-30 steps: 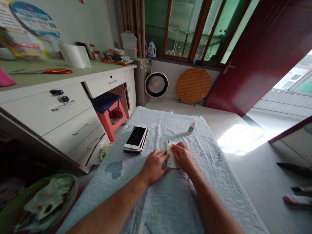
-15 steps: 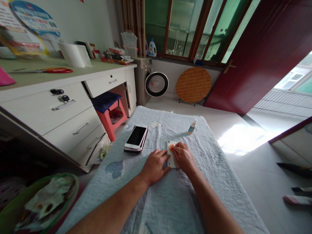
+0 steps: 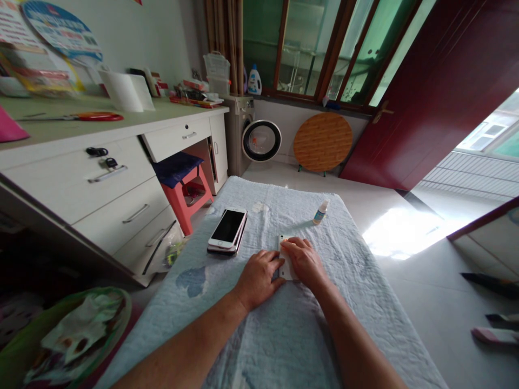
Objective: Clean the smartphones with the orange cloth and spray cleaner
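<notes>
A white phone [image 3: 286, 269] lies flat, back up, on the cloth-covered table between my hands. My left hand [image 3: 259, 275] holds its left edge, with the thumb at the near corner and the fingers along the side. My right hand [image 3: 305, 260] is closed over the upper part of the phone, pressing a small orange piece against its back. That piece is mostly hidden under the fingers, so its kind cannot be made out. To the left rests a stack of phones [image 3: 227, 227], a white one with a dark screen on top. Beyond my right hand stands a small spray bottle [image 3: 320, 214].
A pale blue quilted cloth [image 3: 275, 335] covers the table. Left of it are a white desk [image 3: 121, 189], a pink stool [image 3: 184, 197] and a green-rimmed bin [image 3: 125, 313]. Behind are a washing machine [image 3: 239, 129] with its door ajar and a round wooden tabletop [image 3: 323, 140].
My right hand has shifted slightly left on the phone's back, covering more of the orange piece. My left hand keeps its hold on the phone's edge.
</notes>
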Available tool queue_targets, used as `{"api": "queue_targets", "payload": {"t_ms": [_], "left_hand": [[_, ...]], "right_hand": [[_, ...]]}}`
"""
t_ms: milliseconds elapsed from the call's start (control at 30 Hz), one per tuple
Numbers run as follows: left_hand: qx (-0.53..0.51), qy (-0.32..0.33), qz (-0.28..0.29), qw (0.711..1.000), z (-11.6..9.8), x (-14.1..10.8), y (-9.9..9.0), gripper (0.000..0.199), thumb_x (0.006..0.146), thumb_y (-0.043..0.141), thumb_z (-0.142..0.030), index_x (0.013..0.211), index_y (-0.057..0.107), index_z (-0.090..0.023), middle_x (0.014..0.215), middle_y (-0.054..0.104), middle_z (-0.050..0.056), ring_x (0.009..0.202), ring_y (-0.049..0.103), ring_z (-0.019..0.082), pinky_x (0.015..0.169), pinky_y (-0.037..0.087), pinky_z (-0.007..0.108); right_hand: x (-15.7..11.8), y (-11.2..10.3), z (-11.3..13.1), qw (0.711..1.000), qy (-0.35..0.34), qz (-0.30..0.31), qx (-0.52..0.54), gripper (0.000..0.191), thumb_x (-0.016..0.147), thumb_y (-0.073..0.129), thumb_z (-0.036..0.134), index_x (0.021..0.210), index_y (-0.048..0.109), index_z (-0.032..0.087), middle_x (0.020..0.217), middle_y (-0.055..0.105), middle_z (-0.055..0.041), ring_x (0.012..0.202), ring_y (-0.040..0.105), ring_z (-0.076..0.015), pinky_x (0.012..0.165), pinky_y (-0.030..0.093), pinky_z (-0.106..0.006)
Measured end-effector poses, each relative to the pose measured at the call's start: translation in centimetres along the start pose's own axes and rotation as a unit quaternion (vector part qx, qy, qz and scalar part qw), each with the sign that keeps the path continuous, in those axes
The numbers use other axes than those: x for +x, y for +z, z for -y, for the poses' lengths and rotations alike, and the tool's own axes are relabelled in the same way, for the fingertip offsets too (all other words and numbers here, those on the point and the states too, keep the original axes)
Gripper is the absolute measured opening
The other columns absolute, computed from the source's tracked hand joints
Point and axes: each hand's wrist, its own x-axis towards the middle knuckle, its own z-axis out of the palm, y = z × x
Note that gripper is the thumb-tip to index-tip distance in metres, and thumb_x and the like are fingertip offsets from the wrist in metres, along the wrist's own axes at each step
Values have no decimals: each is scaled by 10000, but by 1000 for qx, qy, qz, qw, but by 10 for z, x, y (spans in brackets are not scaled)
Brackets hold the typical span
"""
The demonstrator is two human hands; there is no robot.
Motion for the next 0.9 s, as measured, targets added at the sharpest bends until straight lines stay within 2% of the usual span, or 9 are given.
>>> {"api": "queue_targets", "payload": {"t_ms": [133, 267, 533, 733, 900], "left_hand": [[0, 2, -3, 1000, -1, 0, -1, 396, 818, 636, -377, 1189, 591, -245, 1192, 584, 69, 1114, 510, 271, 976, 397, 414], [8, 2, -5, 1000, -3, 0, -2, 385, 811, 646, -364, 1168, 601, -228, 1209, 580, 76, 1124, 503, 275, 988, 391, 411], [0, 8, -10, 1000, -3, 0, 1, 380, 804, 648, -311, 1166, 601, -204, 1279, 579, 64, 1122, 506, 269, 976, 407, 407], [3, 7, -19, 1000, -2, 0, 4, 382, 783, 677, -299, 1146, 613, -198, 1276, 586, 66, 1110, 516, 264, 972, 409, 404], [3, 5, -26, 1000, -3, -1, 3, 358, 775, 692, -300, 1113, 627, -203, 1251, 604, 62, 1091, 526, 254, 958, 418, 389]], "right_hand": [[-2, -1, 3, 998, -47, 36, 11, 339, 918, 432, 179, 1145, 664, 277, 1218, 598, -38, 981, 529, -183, 890, 374, -313], [2, -3, 6, 997, -54, 50, -3, 361, 919, 405, 152, 1199, 621, 227, 1267, 588, -60, 993, 558, -180, 913, 351, -324], [9, 4, -2, 999, 7, 22, -32, 346, 946, 373, 192, 1202, 599, 251, 1281, 583, -39, 981, 547, -183, 886, 343, -314], [6, 6, -13, 999, 25, -10, -36, 354, 936, 355, 149, 1157, 624, 219, 1271, 588, -51, 999, 549, -182, 879, 347, -301], [3, 5, -16, 997, 70, -30, -20, 342, 953, 339, 186, 1114, 641, 189, 1245, 605, -57, 984, 561, -170, 895, 350, -288]]}}
